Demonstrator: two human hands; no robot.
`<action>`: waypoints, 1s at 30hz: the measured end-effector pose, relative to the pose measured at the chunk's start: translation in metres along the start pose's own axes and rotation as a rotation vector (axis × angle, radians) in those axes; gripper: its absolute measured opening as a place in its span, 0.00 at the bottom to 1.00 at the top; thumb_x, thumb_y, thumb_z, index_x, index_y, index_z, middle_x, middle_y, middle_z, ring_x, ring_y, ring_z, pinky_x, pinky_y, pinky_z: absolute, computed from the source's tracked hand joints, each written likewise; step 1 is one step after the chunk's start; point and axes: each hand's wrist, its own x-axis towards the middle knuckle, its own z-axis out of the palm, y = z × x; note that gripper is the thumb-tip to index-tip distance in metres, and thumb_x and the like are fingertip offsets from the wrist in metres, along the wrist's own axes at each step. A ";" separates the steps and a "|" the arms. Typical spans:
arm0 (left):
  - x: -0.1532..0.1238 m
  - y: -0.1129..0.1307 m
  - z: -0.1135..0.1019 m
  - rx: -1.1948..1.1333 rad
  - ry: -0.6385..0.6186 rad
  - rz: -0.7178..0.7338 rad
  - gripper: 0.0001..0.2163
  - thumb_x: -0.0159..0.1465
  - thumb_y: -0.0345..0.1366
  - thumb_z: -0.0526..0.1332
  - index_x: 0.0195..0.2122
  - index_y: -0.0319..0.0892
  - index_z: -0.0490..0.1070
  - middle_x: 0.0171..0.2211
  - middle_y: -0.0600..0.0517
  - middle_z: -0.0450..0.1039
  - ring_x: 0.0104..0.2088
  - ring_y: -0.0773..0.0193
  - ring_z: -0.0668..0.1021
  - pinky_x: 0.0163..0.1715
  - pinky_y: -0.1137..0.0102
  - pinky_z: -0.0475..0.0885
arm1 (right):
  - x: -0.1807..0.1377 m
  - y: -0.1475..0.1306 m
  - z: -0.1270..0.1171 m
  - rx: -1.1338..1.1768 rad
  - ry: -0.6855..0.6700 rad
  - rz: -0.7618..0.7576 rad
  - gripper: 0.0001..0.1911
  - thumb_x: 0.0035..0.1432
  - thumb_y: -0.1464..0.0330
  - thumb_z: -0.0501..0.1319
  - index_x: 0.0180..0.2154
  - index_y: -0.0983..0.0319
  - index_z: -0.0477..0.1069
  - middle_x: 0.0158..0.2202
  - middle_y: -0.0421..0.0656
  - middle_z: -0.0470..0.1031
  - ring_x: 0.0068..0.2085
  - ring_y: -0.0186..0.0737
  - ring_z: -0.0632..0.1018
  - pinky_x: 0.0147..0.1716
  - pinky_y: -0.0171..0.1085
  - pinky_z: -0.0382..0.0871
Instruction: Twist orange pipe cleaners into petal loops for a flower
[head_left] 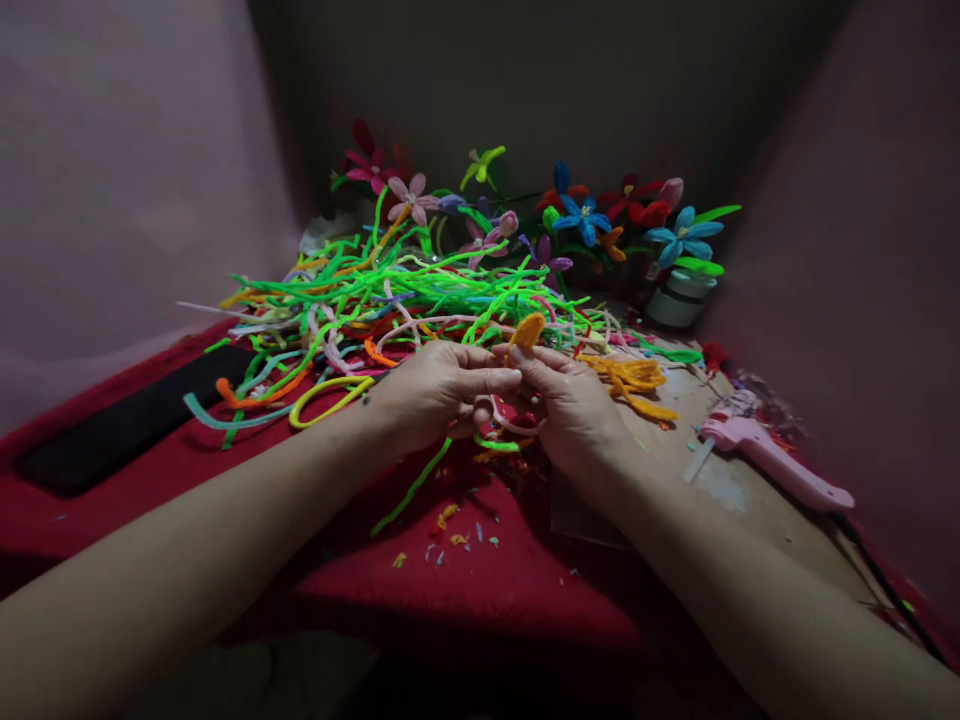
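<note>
My right hand [574, 405] pinches an orange pipe-cleaner petal [528, 330] between thumb and fingers, its rounded tip pointing up. Close against it, my left hand [442, 390] has its fingers closed. What those fingers hold is hidden. A green pipe cleaner [412, 490] slants down onto the cloth from beneath the left hand. Just right of my right hand lies a bunch of orange pipe-cleaner pieces [630, 378]. Behind both hands spreads a large heap of pipe cleaners [420, 285], mostly bright green.
Several pipe-cleaner flowers [583, 220] stand at the back, near a whitish pot [679, 298]. A pink glue gun [772, 460] lies on a board [667, 510] at right. A long black object [135, 420] rests at left on the red cloth [480, 590], where small scraps are scattered.
</note>
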 end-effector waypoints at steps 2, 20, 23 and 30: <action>0.002 -0.004 0.001 -0.121 -0.042 -0.014 0.04 0.55 0.32 0.63 0.31 0.37 0.71 0.19 0.56 0.67 0.13 0.77 0.64 0.11 0.81 0.58 | -0.001 0.001 0.002 0.031 -0.010 0.003 0.14 0.43 0.61 0.67 0.30 0.63 0.72 0.18 0.34 0.65 0.18 0.26 0.61 0.17 0.30 0.55; 0.005 -0.002 -0.008 -0.218 -0.177 -0.221 0.05 0.56 0.28 0.58 0.24 0.34 0.69 0.18 0.54 0.64 0.12 0.77 0.60 0.07 0.81 0.57 | 0.000 0.004 -0.001 0.093 -0.032 0.119 0.08 0.45 0.67 0.64 0.25 0.64 0.69 0.16 0.37 0.67 0.17 0.28 0.67 0.16 0.29 0.61; 0.004 -0.004 -0.005 -0.189 -0.161 -0.233 0.05 0.55 0.28 0.58 0.22 0.35 0.67 0.17 0.56 0.62 0.10 0.77 0.58 0.06 0.80 0.54 | 0.000 0.005 0.000 0.106 -0.034 0.106 0.07 0.46 0.68 0.64 0.24 0.65 0.68 0.16 0.37 0.66 0.16 0.28 0.66 0.15 0.29 0.60; 0.005 -0.018 0.008 -0.192 -0.106 -0.073 0.04 0.57 0.33 0.61 0.28 0.38 0.68 0.15 0.58 0.61 0.11 0.77 0.58 0.09 0.80 0.57 | 0.003 0.005 0.000 0.169 0.055 0.165 0.04 0.48 0.72 0.60 0.23 0.65 0.68 0.15 0.37 0.66 0.15 0.29 0.66 0.14 0.29 0.60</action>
